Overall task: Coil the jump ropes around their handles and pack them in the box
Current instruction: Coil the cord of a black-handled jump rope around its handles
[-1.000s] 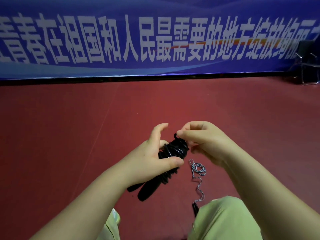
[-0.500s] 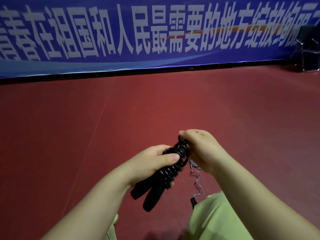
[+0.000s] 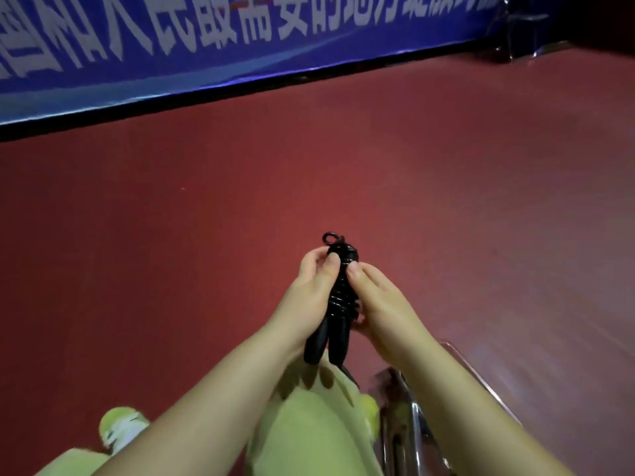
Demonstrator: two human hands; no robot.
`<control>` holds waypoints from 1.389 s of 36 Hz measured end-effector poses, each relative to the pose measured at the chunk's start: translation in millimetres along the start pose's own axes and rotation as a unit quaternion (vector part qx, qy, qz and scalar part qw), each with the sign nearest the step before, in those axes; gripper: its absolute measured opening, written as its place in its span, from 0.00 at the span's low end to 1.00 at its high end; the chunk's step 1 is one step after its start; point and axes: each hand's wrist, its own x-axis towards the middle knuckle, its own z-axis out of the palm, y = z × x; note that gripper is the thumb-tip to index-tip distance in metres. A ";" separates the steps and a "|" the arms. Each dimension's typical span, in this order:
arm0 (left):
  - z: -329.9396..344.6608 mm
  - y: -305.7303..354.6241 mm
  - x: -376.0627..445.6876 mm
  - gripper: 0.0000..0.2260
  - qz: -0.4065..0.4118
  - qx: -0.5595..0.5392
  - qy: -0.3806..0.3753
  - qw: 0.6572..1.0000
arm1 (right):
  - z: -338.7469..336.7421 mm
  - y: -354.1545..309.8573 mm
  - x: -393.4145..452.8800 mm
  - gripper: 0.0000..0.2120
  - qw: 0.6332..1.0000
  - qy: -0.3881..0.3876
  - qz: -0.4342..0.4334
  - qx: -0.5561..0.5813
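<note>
A black jump rope (image 3: 338, 304) is coiled tightly around its two black handles, which point down toward my lap. I hold the bundle upright between both hands above the red floor. My left hand (image 3: 311, 286) grips its left side with the thumb pressed on the upper coils. My right hand (image 3: 376, 300) grips its right side, thumb on the coils. A small loop of rope (image 3: 330, 238) sticks out at the top. A clear box (image 3: 429, 417) shows blurred at the lower right, partly hidden by my right forearm.
My knees in light green trousers (image 3: 309, 434) fill the bottom, with a green shoe (image 3: 120, 427) at the lower left. A blue banner (image 3: 206, 46) with white characters runs along the far wall. Red floor (image 3: 171, 235) spreads between.
The bundle has turned upright with the handles pointing down, and both hands now clasp its sides. The view has swung right and down; the grey rope on the floor is out of sight.
</note>
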 end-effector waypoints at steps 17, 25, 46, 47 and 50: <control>177.7 -209.4 116.6 0.28 -0.195 0.357 -0.249 0.879 | -207.8 201.6 7.0 0.30 0.929 0.331 0.156 0.064; 197.3 -270.2 126.5 0.43 -0.260 0.379 -0.340 0.821 | -283.3 297.2 -9.7 0.24 0.853 0.458 0.248 -0.020; 171.9 -308.9 174.7 0.28 -0.284 0.372 -0.358 0.808 | -332.5 347.8 -10.1 0.20 0.807 0.439 0.366 -0.145; 170.9 -309.0 173.8 0.27 -0.283 0.370 -0.361 0.808 | -330.1 341.8 -9.0 0.23 0.806 0.443 0.367 -0.141; 169.0 -308.0 174.6 0.28 -0.269 0.376 -0.371 0.806 | -313.0 320.2 -4.0 0.37 0.811 0.449 0.338 -0.161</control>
